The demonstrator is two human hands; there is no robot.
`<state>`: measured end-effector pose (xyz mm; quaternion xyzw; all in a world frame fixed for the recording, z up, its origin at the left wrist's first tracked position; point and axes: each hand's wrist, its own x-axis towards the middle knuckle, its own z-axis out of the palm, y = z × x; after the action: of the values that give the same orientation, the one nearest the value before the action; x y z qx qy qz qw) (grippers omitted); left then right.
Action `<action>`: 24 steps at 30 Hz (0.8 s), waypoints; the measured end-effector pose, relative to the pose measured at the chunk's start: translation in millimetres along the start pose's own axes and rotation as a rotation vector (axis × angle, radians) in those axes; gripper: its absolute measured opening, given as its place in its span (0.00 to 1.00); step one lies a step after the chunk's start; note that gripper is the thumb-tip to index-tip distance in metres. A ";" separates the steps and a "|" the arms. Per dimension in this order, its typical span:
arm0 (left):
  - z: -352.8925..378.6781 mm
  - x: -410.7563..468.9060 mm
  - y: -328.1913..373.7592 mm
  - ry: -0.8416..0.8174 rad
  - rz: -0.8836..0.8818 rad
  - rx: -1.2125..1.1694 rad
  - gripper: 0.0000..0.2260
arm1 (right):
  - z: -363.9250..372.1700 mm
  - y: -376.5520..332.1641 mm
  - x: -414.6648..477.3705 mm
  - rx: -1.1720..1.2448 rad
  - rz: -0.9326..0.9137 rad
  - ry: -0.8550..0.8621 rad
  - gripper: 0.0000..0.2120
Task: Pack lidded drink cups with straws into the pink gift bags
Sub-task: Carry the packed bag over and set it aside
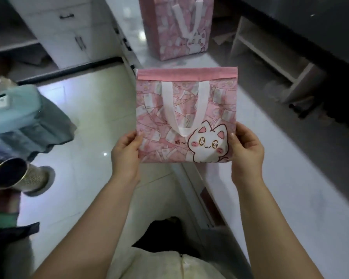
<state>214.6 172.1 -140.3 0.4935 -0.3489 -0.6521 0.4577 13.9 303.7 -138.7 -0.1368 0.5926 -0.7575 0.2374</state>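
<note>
Left hand [125, 156] and right hand [247, 152] pinch a flat pink gift bag's [185, 109] lower side edges, fingers hidden behind; standing bag [177, 27] beyond, top cropped, floor [222, 61] between.

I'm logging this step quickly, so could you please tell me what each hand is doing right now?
Left hand: pinches the lower left edge of the flat pink cat-print gift bag.
Right hand: pinches the bag's lower right edge.

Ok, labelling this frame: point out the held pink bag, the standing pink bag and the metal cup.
held pink bag [186, 105]: head view, printed front panel.
standing pink bag [161, 33]: head view, front face.
metal cup [35, 179]: head view, outer wall.
</note>
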 end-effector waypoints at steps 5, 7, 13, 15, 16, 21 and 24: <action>-67.3 11.8 16.0 0.160 -0.028 -0.075 0.03 | 71.6 23.1 -4.0 -0.024 0.012 -0.181 0.11; -90.0 24.6 26.2 0.211 -0.026 -0.119 0.03 | 104.3 29.4 -4.5 -0.049 0.017 -0.262 0.10; -155.7 107.0 84.3 0.279 0.033 -0.252 0.03 | 243.5 35.7 5.3 -0.054 -0.030 -0.449 0.11; -177.4 144.8 115.7 0.279 0.056 -0.274 0.03 | 298.0 38.2 10.2 -0.032 -0.017 -0.499 0.12; -187.6 164.1 132.7 0.288 0.066 -0.282 0.03 | 325.0 39.6 12.4 -0.026 -0.008 -0.517 0.12; -227.1 261.2 205.7 0.323 0.141 -0.296 0.04 | 454.4 58.5 29.4 0.050 0.055 -0.478 0.10; -238.3 318.5 231.7 0.366 0.147 -0.284 0.04 | 517.1 71.9 47.9 0.079 0.106 -0.404 0.09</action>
<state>472.8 -206.7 -97.6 0.5076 -0.2001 -0.5589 0.6244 240.0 -165.3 -76.9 -0.2448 0.5091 -0.7239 0.3961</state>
